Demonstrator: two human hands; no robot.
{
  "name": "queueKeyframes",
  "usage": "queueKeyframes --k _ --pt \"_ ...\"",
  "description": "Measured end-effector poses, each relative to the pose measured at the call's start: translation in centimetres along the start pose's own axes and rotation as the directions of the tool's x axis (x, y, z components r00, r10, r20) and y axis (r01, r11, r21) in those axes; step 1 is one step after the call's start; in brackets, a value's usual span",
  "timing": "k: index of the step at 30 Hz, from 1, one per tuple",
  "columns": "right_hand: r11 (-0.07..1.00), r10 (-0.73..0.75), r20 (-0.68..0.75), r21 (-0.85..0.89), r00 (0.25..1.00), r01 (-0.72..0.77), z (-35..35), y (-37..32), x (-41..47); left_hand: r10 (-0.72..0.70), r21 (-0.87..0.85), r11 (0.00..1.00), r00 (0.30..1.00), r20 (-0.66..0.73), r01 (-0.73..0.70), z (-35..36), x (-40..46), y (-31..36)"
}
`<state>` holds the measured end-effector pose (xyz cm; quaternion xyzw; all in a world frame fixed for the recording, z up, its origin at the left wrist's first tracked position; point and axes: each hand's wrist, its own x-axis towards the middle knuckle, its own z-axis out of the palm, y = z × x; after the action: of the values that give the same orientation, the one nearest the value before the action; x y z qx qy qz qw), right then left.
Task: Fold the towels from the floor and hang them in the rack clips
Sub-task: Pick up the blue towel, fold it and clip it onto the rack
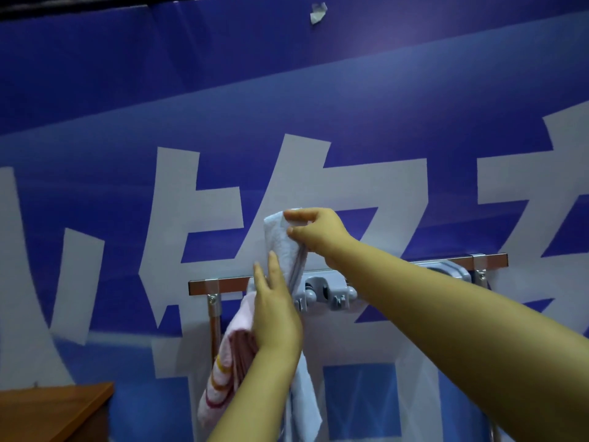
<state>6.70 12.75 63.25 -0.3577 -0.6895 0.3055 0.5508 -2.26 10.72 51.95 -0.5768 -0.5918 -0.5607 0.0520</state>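
Against a blue banner [95,90] with large white characters, a rail [376,266] of copper colour runs level, carried on metal posts, and bears a grey clip rack [325,290]. The right hand [314,229] reaches up above the rail and pinches the top of a pale blue towel [287,247] between thumb and fingers. This towel stands up from the rack's left end, passes behind the left hand [274,314], and hangs down below it in a long loose tail. The left hand lies against the towel at rail height with fingers straight and held together, pointing upward; whether it grips the cloth cannot be told. Just to its left, a pink towel [229,355] with red and yellow stripes near its lower edge hangs folded from the left end of the rack. The corner of a brown wooden desk [63,406] shows at the lower left, well apart from the rack.
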Motion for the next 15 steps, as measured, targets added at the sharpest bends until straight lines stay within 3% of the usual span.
queueKeyframes --k 2,4,8,10,15 --pt "1.0 -0.004 -0.051 0.024 0.999 0.006 -1.2 0.8 0.2 0.029 0.203 0.979 0.999 0.028 -0.034 -0.2 0.3 0.2" --pt "1.0 0.03 -0.103 0.009 0.994 -0.03 -2.7 1.7 0.1 0.071 0.289 0.952 0.991 0.113 -0.101 0.0 0.8 -0.2" --pt "0.969 0.229 -0.134 -0.059 0.964 -0.239 -5.9 4.6 -2.0 0.075 0.333 0.916 0.91 0.407 -0.224 -0.5 1.2 -0.3" --pt "0.937 0.348 -0.081 0.008 0.934 -0.349 -7.1 6.1 -4.2 0.082 0.34 0.892 0.847 0.525 -0.297 -1.5 1.8 -0.4" --pt "0.912 0.392 -0.044 0.153 0.919 -0.382 -7.4 8.7 -8.5 0.01 0.317 0.888 0.705 0.709 -0.331 -4.5 2.7 0.4"
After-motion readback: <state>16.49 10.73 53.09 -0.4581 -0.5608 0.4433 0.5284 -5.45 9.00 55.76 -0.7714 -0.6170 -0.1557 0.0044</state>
